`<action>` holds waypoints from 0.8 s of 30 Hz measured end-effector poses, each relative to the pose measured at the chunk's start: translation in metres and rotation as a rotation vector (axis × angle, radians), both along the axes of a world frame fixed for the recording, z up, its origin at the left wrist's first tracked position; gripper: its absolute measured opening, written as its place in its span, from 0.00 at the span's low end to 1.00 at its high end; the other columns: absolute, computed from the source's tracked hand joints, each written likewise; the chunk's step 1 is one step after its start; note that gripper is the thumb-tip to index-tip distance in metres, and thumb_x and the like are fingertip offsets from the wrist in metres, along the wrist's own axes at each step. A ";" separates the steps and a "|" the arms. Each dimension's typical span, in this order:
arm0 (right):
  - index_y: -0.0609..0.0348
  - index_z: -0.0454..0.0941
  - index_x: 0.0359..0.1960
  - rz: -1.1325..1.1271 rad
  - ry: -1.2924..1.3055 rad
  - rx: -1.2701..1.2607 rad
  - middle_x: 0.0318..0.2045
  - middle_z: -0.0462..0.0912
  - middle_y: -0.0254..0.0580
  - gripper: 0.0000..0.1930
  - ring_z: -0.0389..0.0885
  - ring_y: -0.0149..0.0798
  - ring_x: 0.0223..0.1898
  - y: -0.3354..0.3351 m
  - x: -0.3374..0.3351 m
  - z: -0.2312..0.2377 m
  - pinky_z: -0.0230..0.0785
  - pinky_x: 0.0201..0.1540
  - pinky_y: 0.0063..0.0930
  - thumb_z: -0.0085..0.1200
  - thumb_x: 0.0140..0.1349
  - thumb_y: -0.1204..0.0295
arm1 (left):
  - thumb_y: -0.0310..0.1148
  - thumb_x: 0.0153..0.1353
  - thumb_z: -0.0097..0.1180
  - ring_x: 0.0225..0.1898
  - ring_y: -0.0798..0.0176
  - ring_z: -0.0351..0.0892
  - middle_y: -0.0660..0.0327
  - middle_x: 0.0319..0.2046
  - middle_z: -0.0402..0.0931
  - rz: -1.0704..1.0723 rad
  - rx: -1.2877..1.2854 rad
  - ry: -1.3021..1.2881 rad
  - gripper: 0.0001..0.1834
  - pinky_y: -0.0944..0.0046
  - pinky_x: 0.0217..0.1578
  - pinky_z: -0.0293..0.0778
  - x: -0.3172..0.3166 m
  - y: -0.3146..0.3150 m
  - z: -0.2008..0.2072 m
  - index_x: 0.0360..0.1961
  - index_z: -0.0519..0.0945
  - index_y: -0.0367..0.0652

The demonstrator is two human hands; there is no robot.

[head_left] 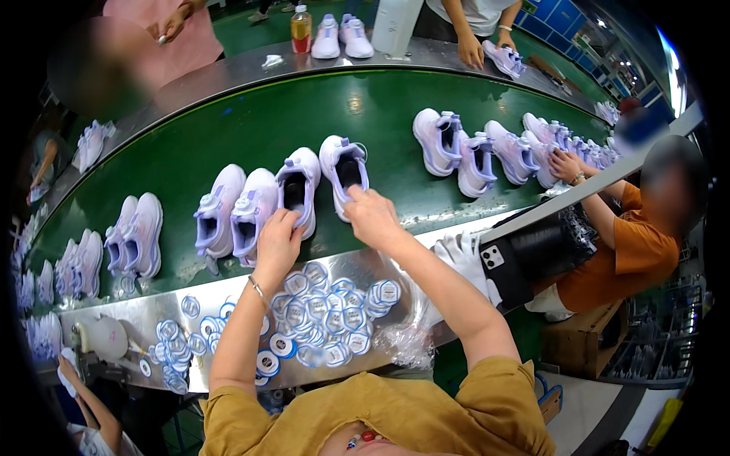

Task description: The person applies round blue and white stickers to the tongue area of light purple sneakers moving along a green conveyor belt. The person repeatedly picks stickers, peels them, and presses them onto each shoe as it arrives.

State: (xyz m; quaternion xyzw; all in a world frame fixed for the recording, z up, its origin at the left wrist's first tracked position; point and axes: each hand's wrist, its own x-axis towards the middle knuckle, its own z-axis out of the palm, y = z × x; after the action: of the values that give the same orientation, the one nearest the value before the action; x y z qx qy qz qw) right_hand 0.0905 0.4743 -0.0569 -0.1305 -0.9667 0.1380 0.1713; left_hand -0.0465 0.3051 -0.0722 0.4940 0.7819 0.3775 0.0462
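Note:
A white and lavender sneaker (299, 182) stands on the green belt in front of me, its heel toward me and a dark insole inside. My left hand (280, 239) has its fingers closed at that sneaker's heel edge. Just to the right is a matching sneaker (331, 158), turned slightly askew. My right hand (370, 216) grips its heel collar, the fingertips at the opening and partly hidden. Close by my left hand stand two more sneakers, the nearer shoe (255, 205) and the farther shoe (222, 199), with nothing holding them.
Many round blue-rimmed labels (327, 311) lie on the steel ledge (251, 290), beside clear plastic wrap (407, 342) and a white glove (464, 262). More sneakers line the belt (388, 114) both ways. A co-worker in orange (639, 251) handles shoes at right; others stand across.

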 end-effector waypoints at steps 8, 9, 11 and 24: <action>0.53 0.79 0.28 -0.109 0.155 -0.029 0.41 0.76 0.41 0.04 0.79 0.48 0.33 -0.052 0.003 0.032 0.72 0.33 0.41 0.57 0.55 0.69 | 0.21 0.51 0.61 0.37 0.61 0.77 0.53 0.44 0.73 0.169 0.208 -0.368 0.25 0.67 0.31 0.75 0.022 -0.025 0.011 0.51 0.67 0.35; 0.53 0.79 0.28 -0.089 0.164 -0.087 0.39 0.77 0.40 0.04 0.80 0.47 0.31 -0.062 0.002 0.025 0.71 0.32 0.41 0.57 0.55 0.69 | 0.22 0.52 0.60 0.36 0.64 0.77 0.53 0.44 0.72 0.176 0.217 -0.530 0.23 0.69 0.31 0.75 0.016 -0.027 -0.008 0.50 0.67 0.36; 0.52 0.79 0.28 -0.077 0.152 -0.172 0.30 0.76 0.35 0.04 0.79 0.44 0.26 -0.070 -0.003 0.011 0.70 0.27 0.39 0.57 0.56 0.68 | 0.23 0.58 0.57 0.34 0.67 0.78 0.56 0.40 0.75 0.161 0.261 -0.957 0.14 0.71 0.31 0.75 0.011 -0.026 -0.015 0.44 0.70 0.36; 0.56 0.77 0.29 -0.010 0.019 -0.143 0.31 0.72 0.41 0.04 0.78 0.46 0.28 -0.072 -0.029 -0.006 0.70 0.27 0.41 0.55 0.55 0.71 | 0.24 0.61 0.54 0.28 0.69 0.81 0.58 0.29 0.79 0.141 0.196 -1.217 0.05 0.74 0.28 0.76 0.001 -0.027 -0.004 0.37 0.75 0.34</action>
State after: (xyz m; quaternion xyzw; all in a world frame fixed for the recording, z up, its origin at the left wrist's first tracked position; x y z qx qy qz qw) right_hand 0.0615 0.4018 -0.0631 -0.1457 -0.9521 0.2072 0.1715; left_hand -0.0451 0.2782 -0.0763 0.1394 0.6076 0.6638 0.4132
